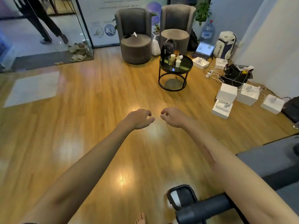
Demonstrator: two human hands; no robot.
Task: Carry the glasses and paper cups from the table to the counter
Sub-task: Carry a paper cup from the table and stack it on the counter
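A small round black table [186, 68] stands across the wooden floor, in front of two armchairs. On it are several white paper cups [178, 63], a clear glass [170, 60] and an amber glass [176, 53]. One paper cup [179, 57] lies tilted. My left hand [140, 118] and my right hand [171, 117] are stretched out over the floor, well short of the table. Both hold nothing, with fingers loosely curled. No counter is in view.
Two grey armchairs [135, 36] stand behind the table. White boxes [226, 94], cables, a laptop [204, 50], bags and a water bottle crowd the floor at right. A dark scooter handle [202, 207] is low in front. Glass door [53, 26] at left, with a person's legs behind it.
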